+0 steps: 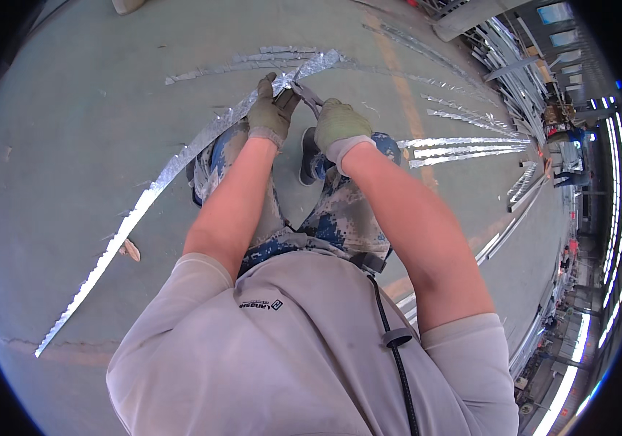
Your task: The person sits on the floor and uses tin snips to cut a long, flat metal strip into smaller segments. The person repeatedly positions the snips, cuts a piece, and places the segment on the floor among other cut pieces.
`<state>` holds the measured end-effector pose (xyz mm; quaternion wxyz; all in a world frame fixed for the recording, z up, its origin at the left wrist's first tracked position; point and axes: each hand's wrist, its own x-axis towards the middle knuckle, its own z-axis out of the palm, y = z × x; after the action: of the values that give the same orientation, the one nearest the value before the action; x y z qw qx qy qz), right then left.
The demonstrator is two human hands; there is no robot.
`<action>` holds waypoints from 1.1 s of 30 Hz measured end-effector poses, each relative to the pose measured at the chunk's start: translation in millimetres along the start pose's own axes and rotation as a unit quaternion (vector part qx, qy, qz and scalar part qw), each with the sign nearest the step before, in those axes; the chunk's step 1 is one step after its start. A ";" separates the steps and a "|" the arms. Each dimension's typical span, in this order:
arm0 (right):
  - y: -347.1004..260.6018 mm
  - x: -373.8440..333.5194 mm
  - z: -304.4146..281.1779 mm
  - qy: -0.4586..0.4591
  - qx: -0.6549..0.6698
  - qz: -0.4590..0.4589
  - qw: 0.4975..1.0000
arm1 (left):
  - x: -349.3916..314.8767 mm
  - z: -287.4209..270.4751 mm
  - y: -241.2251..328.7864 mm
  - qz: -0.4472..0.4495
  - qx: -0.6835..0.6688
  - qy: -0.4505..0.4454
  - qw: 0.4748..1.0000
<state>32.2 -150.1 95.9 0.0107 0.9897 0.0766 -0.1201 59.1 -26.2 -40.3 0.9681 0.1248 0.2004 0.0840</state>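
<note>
A long silvery metal strip [152, 190] with notched edges runs from the lower left up to the top middle, across the front of my knees. My left hand [269, 115], in a greenish work glove, is closed around the strip near its upper end. In my gloved right hand [341, 125] is a grey metal hand tool that looks like tin snips [308, 96]. Its jaws meet the strip just right of my left hand. The tool's handles are mostly hidden by the right glove.
More notched strips [463, 151] lie on the grey-green floor [71, 138] to the right, and others [231, 67] lie beyond my hands. A heap of long metal profiles [507, 69] stands at the upper right. People [571, 161] are at the far right. A small brownish piece [131, 250] lies beside the strip.
</note>
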 end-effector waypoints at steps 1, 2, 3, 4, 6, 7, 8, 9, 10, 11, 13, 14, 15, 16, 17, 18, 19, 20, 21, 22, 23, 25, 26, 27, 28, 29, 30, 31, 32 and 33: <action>2.3 -1.0 -0.6 0.015 0.001 0.003 1.000 | -1.8 -5.7 1.3 0.200 0.299 -0.058 0.931; 2.5 -3.2 4.4 0.020 0.004 -0.020 1.000 | 0.3 -10.2 2.0 0.297 0.467 -0.079 0.829; 11.8 -2.8 11.6 0.034 0.003 -0.030 0.999 | -0.5 -13.0 0.9 0.360 0.530 -0.086 0.763; 25.7 -5.3 27.3 0.109 0.012 -0.120 0.987 | 0.5 -16.0 1.0 0.327 0.507 -0.102 0.791; 21.6 -0.8 28.0 0.096 0.018 -0.090 0.991 | 8.8 -19.7 9.6 0.116 0.201 -0.151 0.961; 18.8 -0.5 23.8 0.090 0.024 -0.069 0.993 | 12.6 -17.0 13.8 0.017 0.060 -0.147 0.987; 11.7 2.2 21.9 0.086 0.029 -0.064 0.994 | 11.7 -15.5 21.3 -0.005 0.017 -0.140 0.990; 4.4 1.4 17.2 0.082 0.037 -0.043 0.995 | 8.7 -15.3 26.3 -0.007 -0.002 -0.130 0.991; 3.5 -0.1 14.8 0.079 0.048 -0.025 0.995 | -6.7 3.7 22.0 0.025 0.001 -0.061 0.998; 4.5 -6.3 13.5 0.086 0.055 -0.037 0.994 | -9.3 0.6 22.3 0.018 0.000 -0.073 0.997; 7.8 -13.0 13.4 0.096 0.070 -0.060 0.991 | -4.3 -10.1 23.8 0.004 -0.003 -0.091 0.996; 11.3 -13.8 11.4 0.091 0.074 -0.061 0.991 | -2.1 -15.0 24.4 -0.012 -0.009 -0.104 0.994; 15.7 -14.7 10.4 0.085 0.078 -0.064 0.991 | -6.3 -11.3 24.9 -0.027 -0.016 -0.115 0.993; 18.5 -14.2 10.4 0.078 0.081 -0.068 0.991 | -8.0 -6.3 24.6 -0.040 -0.023 -0.125 0.991; 19.1 -13.2 12.0 0.081 0.087 -0.072 0.990 | -12.2 -3.1 21.4 -0.026 -0.023 -0.061 0.998; 20.0 -11.6 13.0 0.084 0.092 -0.076 0.989 | -8.8 -3.6 22.8 -0.033 -0.029 -0.061 0.997; 21.1 -11.2 13.4 0.088 0.095 -0.078 0.988 | -7.7 -7.9 26.5 -0.043 -0.036 -0.062 0.996; 21.4 -9.8 14.7 0.084 0.104 -0.080 0.988 | -6.8 -12.4 28.4 -0.052 -0.043 -0.063 0.996; 19.4 -8.5 15.4 0.079 0.114 -0.084 0.987 | -9.7 -11.7 30.7 -0.043 -0.041 -0.037 0.998; 18.5 -7.2 15.5 0.075 0.124 -0.087 0.986 | -10.1 -16.2 32.1 -0.046 -0.038 -0.036 0.998; 19.9 -7.7 15.6 0.072 0.129 -0.086 0.985 | -10.1 -21.4 33.0 -0.049 -0.036 -0.035 0.998; 19.5 -15.5 2.9 0.062 0.143 -0.091 0.984 | -28.5 -1.2 34.1 -0.029 -0.025 0.017 0.999; 20.4 -15.0 1.3 0.055 0.144 -0.091 0.984 | -25.6 -4.7 33.3 -0.014 -0.019 0.000 1.000; 20.1 -14.8 -1.1 0.048 0.145 -0.094 0.984 | -26.5 -9.0 33.6 0.003 -0.013 -0.018 1.000; 19.8 -15.3 -3.2 0.041 0.146 -0.097 0.984 | -27.7 -13.2 35.0 0.020 -0.007 -0.035 0.999; 18.8 -18.4 -4.0 0.055 0.148 -0.102 0.982 | -29.6 -17.8 38.2 0.039 0.011 -0.027 0.999; 17.8 -23.0 -4.2 0.069 0.150 -0.105 0.981 | -35.4 -15.1 40.1 0.057 0.028 -0.019 0.998; 18.6 -26.3 -6.1 0.083 0.151 -0.108 0.979 | -39.7 -11.7 41.0 0.075 0.046 -0.012 0.996; 22.6 -27.1 -10.4 0.080 0.153 -0.106 0.979 | -40.7 -6.6 40.0 0.080 0.045 -0.036 0.995; 26.4 -29.5 -18.3 0.074 0.157 -0.107 0.979 | -45.2 4.0 39.7 0.087 0.044 -0.059 0.993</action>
<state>12.3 -179.9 120.8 -0.1630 0.9714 0.1631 -0.0572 15.4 1.3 -9.2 0.9608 0.1893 0.1347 0.1511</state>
